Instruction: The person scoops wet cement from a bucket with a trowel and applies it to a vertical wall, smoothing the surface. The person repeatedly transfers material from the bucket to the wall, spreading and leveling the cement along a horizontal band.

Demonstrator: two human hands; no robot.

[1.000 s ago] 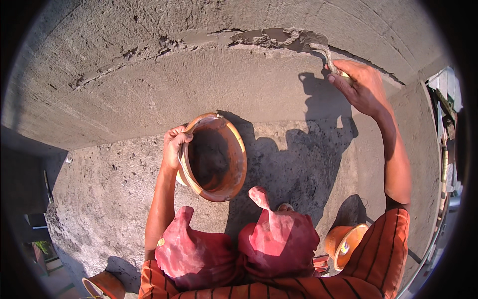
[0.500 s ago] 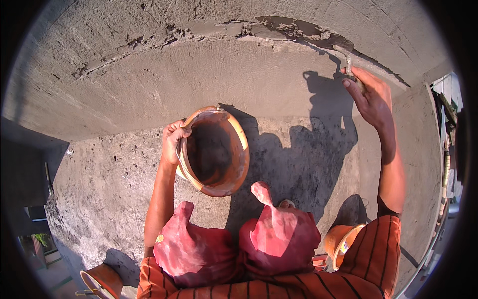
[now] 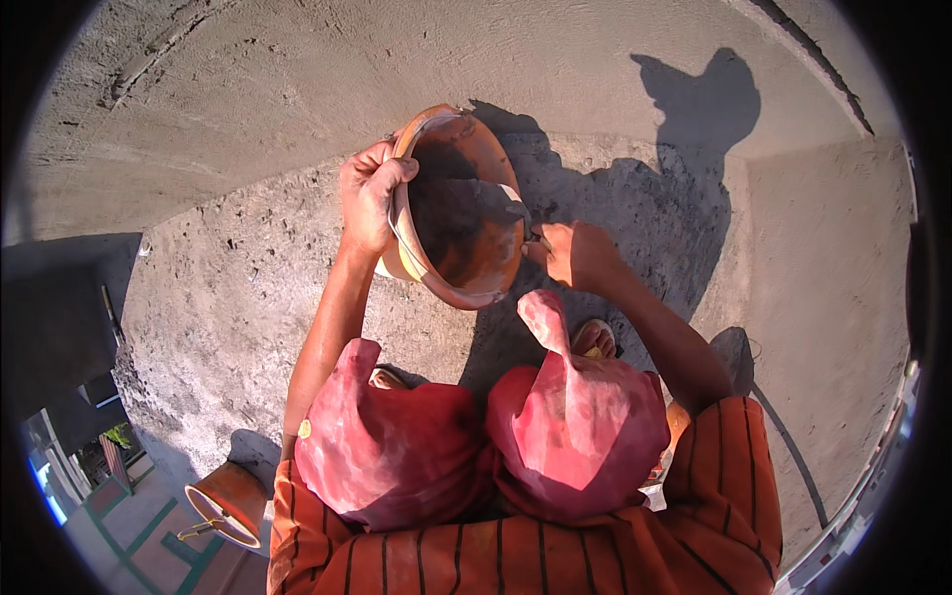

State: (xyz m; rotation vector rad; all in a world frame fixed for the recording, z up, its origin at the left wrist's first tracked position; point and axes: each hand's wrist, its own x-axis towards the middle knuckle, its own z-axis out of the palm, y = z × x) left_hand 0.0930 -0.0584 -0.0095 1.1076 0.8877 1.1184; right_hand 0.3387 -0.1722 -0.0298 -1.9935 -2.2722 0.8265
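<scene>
My left hand (image 3: 373,194) grips the rim of an orange bucket (image 3: 493,260), tilted with its mouth toward me. Dark grey mortar (image 3: 441,213) lies inside it. Closed around a trowel's handle, my right hand (image 3: 580,258) is at the bucket's right side. The trowel (image 3: 486,201) reaches over the rim, its grey blade down in the bucket against the mortar; part of the handle is hidden by my fingers.
A plastered wall (image 3: 297,84) rises ahead, with a rough groove (image 3: 164,45) at upper left. Below it is a rough concrete surface (image 3: 238,288). Another orange bucket (image 3: 230,499) lies tipped at lower left. A further orange bucket (image 3: 678,424) is partly behind my right sleeve.
My right hand has come down from the wall's groove with the trowel, whose blade is now inside the bucket. The view has shifted, and the bucket appears higher in it.
</scene>
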